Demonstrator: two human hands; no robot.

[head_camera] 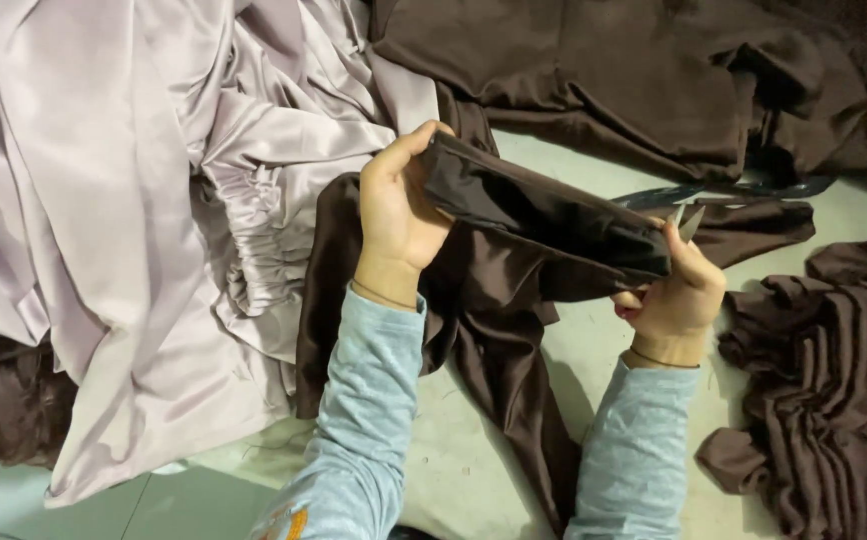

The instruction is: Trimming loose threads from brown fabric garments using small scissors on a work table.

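Dark brown fabric strip (544,215) stretched taut between 2 hands above pale table (574,350). Left hand (399,215) clamped on its upper end; right hand (674,295) pinches lower end, small snips (689,222) poking out. Lilac satin (134,200) heaped left; pleated brown cloth (834,380) right.

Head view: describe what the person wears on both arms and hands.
Both arms wear light blue long sleeves; the left sleeve bears an orange mark near the bottom edge. The left hand and right hand are bare, ungloved, with a thin band at each wrist.
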